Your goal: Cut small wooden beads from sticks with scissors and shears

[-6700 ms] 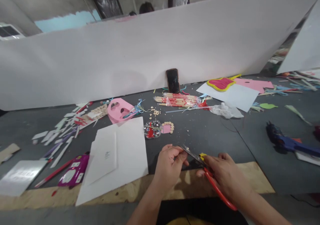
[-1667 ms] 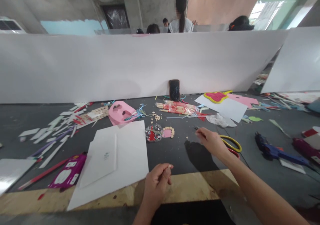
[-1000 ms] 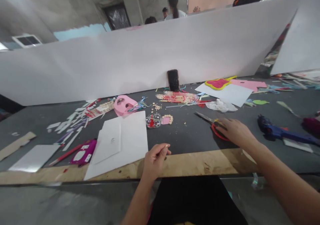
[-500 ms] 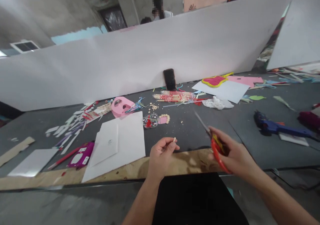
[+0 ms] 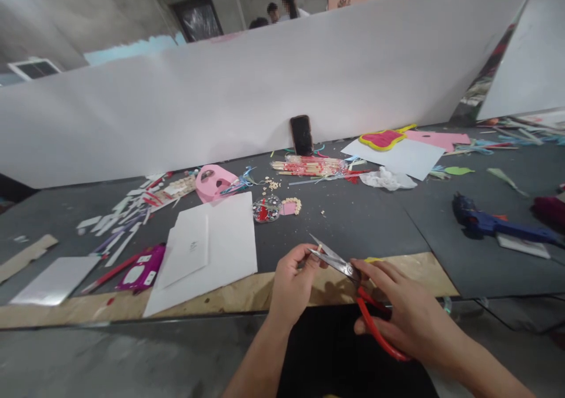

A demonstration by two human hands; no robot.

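In my right hand (image 5: 397, 304) is a pair of scissors (image 5: 342, 265) with red handles, its blades parted and pointing up and left. My left hand (image 5: 295, 281) pinches a short pale stick piece (image 5: 319, 248), which sits between the open blades. Beyond the hands lies a small pink piece (image 5: 289, 208) edged with pale round bits. A clear pack of shiny gems (image 5: 266, 209) touches its left side. Small pale cut bits (image 5: 271, 184) are scattered just behind. Farther back are wrapped bundles of pale sticks (image 5: 309, 166).
A phone (image 5: 302, 135) leans on the white partition (image 5: 198, 109). White sheets (image 5: 233, 233) and a purple packet (image 5: 142, 268) lie left. A pink mask shape (image 5: 214, 182) is behind them. A blue glue gun (image 5: 494, 221) rests right, near crumpled tissue (image 5: 388, 178).
My right hand has brought the scissors left and down to my left hand, with the blades now open around the stick piece. The view has tilted slightly downward.
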